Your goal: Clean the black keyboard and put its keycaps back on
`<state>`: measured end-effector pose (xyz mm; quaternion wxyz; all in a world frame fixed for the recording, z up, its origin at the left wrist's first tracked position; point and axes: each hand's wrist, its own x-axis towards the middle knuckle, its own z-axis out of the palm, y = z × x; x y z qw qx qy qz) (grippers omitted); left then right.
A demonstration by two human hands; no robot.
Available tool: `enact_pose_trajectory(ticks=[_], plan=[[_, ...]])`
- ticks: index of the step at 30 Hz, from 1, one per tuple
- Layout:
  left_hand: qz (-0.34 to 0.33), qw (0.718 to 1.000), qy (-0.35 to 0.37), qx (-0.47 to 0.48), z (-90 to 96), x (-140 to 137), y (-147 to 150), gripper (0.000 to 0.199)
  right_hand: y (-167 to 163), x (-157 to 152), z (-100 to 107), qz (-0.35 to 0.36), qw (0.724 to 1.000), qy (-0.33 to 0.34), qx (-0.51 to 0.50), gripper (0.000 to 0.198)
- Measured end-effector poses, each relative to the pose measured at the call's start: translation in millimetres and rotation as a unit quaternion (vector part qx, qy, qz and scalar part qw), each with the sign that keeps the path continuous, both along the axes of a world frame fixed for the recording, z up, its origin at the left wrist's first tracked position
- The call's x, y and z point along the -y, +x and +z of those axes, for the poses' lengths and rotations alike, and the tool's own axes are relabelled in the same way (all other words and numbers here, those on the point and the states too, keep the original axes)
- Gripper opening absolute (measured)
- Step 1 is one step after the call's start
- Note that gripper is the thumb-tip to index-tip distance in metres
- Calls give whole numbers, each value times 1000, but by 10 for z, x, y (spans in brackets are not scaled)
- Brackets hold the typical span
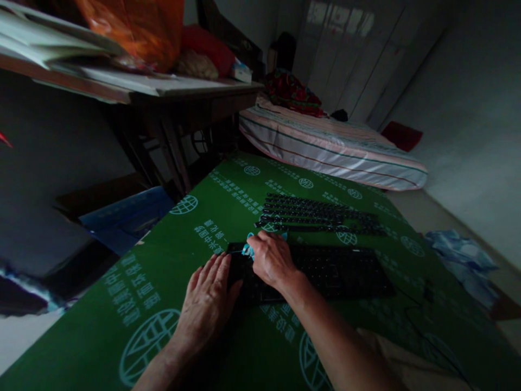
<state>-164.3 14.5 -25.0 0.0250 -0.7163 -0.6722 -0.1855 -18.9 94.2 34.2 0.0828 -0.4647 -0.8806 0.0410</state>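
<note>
A black keyboard base [345,274], its keycaps off over much of it, lies on the green printed board [228,203]. My left hand [208,298] rests with fingers outstretched against the left end of the base. Over the base's upper left part, my right hand [272,259] is closed on a small light-blue cloth [247,250], part of which is hidden by the fingers. Beyond the base, loose black keycaps [301,209] are laid out in rows on the board. What lies beneath my right palm cannot be seen.
The keyboard's cable [423,331] runs down the right side, near a brownish flat item [402,358]. At the left stands a wooden table [199,100] bearing an orange bag [138,32]. A bed [325,141] is behind; blue-white fabric [459,255] lies on the right.
</note>
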Motion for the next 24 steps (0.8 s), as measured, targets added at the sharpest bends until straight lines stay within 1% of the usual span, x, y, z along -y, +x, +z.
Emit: enact_pose_trajectory(ticks=[5, 11, 18, 22, 24], plan=[[0, 1000, 0, 1, 10, -6, -5, 50, -2, 1, -14, -16, 1000, 6, 4, 26], [2, 1000, -18, -12, 33, -26, -16, 53, 27, -46, 5, -28, 999, -8, 16, 25], [-6, 1000, 19, -9, -34, -49, -51, 53, 155, -98, 21, -51, 998, -25, 25, 20], [-9, 1000, 21, -16, -50, -59, -62, 54, 243, -109, 25, -70, 997, -16, 25, 19], [-9, 1000, 20, -14, -49, -65, -63, 54, 284, -107, 23, -85, 996, -24, 29, 19]])
